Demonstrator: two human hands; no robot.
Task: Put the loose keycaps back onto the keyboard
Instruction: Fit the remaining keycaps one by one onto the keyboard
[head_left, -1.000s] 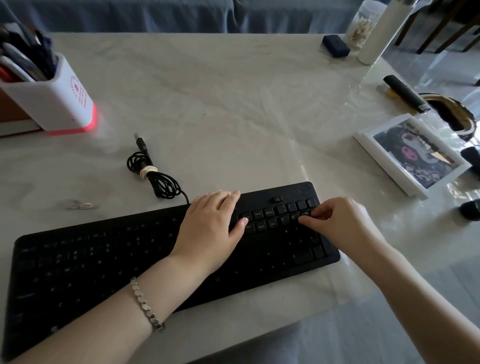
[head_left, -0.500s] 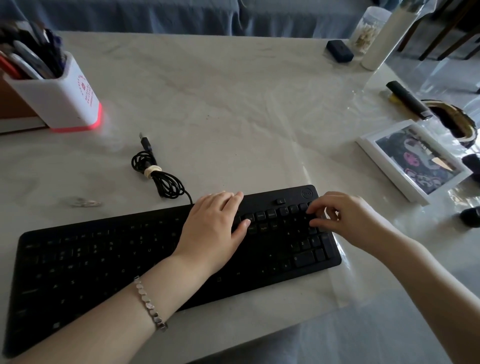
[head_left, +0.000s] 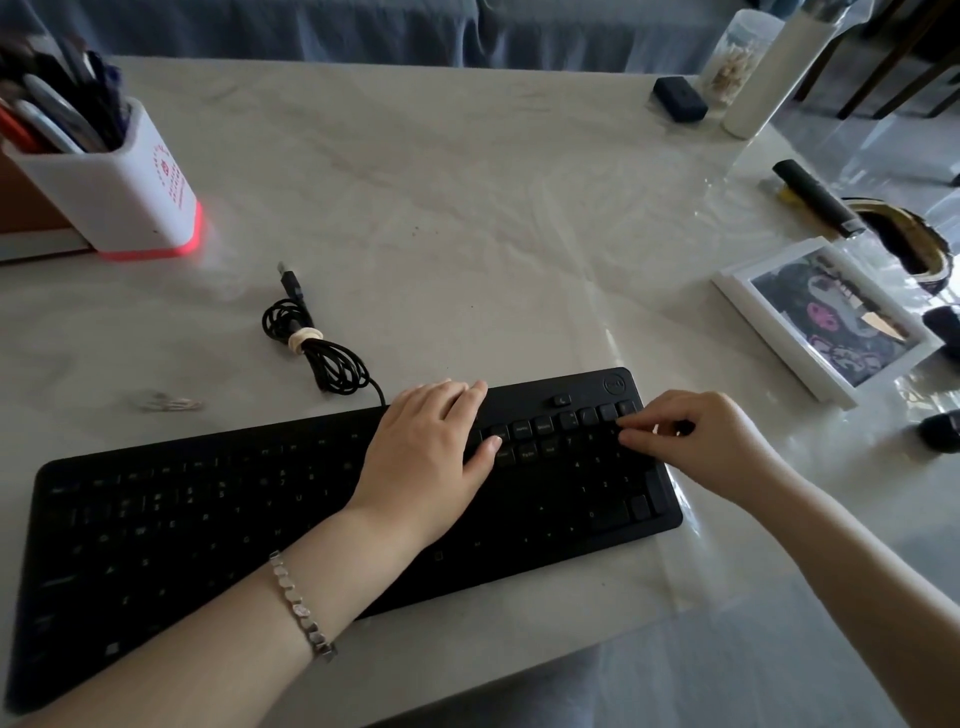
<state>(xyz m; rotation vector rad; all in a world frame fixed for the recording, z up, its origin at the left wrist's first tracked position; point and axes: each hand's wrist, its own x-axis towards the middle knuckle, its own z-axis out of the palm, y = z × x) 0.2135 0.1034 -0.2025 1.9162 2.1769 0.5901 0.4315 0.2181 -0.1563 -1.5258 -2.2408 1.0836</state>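
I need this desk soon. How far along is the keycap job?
The black full-size keyboard looks mostly capped. The left hand rests flat on it; the right hand pinches what looks like a small black keycap beside the number pad's top-right corner. Seating it remains; other gaps cannot be told.

Hands on the keyboard (head_left: 208, 519), lower frame.
Left hand (head_left: 426, 457) flat mid-board; right hand (head_left: 711, 441), fingers (head_left: 636, 441) curled, at its right-end keys (head_left: 608, 413).

Left hand (head_left: 421, 457) flat, right hand (head_left: 696, 441) curled.
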